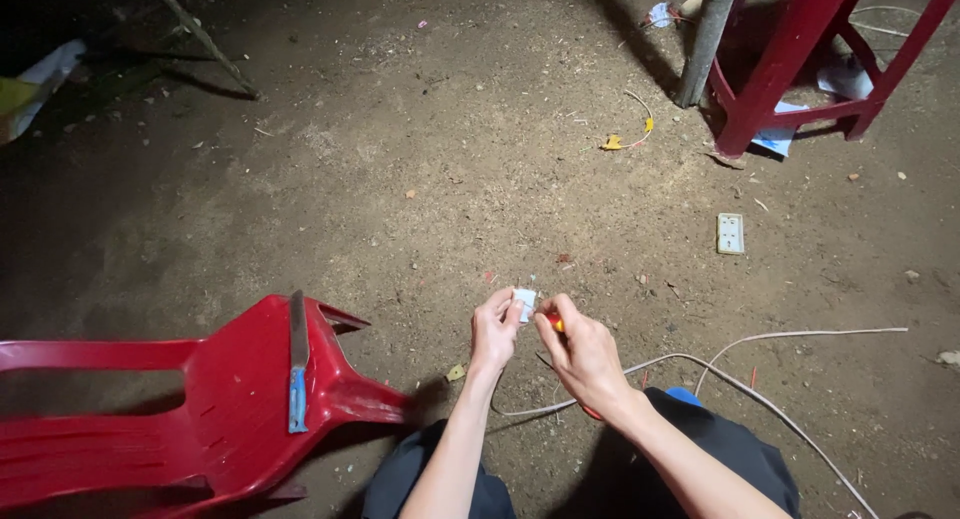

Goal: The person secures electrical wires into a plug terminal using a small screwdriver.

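White and small, a blocky plastic electrical fitting (524, 301) sits pinched in the fingertips of the left hand (495, 331), raised above bare, gritty earth (420, 179). The right hand (583, 357) is closed around an orange-handled tool (556, 325), apparently a screwdriver, its tip end meeting the fitting just beside the left fingers; the red butt of the handle shows below the right wrist. A pale, thin cable (760, 389) snakes over the dirt from under the hands away to the right of the right fingers. Beyond the fingers, well apart, a white rectangular socket plate (730, 233) lies flat on the ground. Farther off stand the legs of a red stool (790, 59) with a grey post (705, 39) beside it. Left of the left fingers lies a tipped red plastic chair (230, 399), smooth and glossy, with a narrow metal blade with a blue handle (297, 364) resting on it. Nothing blocks the hands.
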